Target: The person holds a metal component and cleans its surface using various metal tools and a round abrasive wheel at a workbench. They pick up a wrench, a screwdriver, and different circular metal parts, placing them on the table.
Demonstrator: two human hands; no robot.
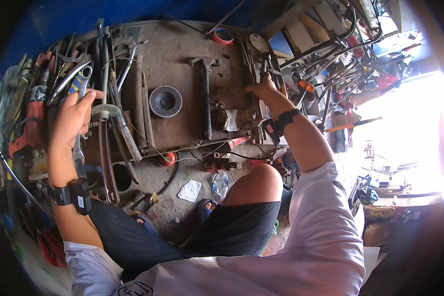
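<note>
Head view, starting at the far left of the frame: an orange power drill (27, 129) lies half buried among tangled wire and dark metal tools, its outline bent by the lens and hard to follow. Just right of it, the left hand (74, 118) is raised with fingers curled around the shank of a long steel combination wrench (80, 123); the ring end shows above the fingers and the open end hangs below the palm, the middle hidden by the hand. A black band with a small box wraps that wrist. Beside the hand lie long rusty pliers (106, 158), their jaws lost under a round washer-like disc.

At centre frame, on the grimy, stained workbench top (172, 54), sits a ribbed grey flap disc (166, 101), then a hammer (206, 93) with dark handle. A red tape roll (223, 36) lies at the upper edge.

Right of centre, the right hand (263, 88) rests on a bundle of slender metal rods (251, 74); its fingers point away, so whether they grip is unclear.
</note>
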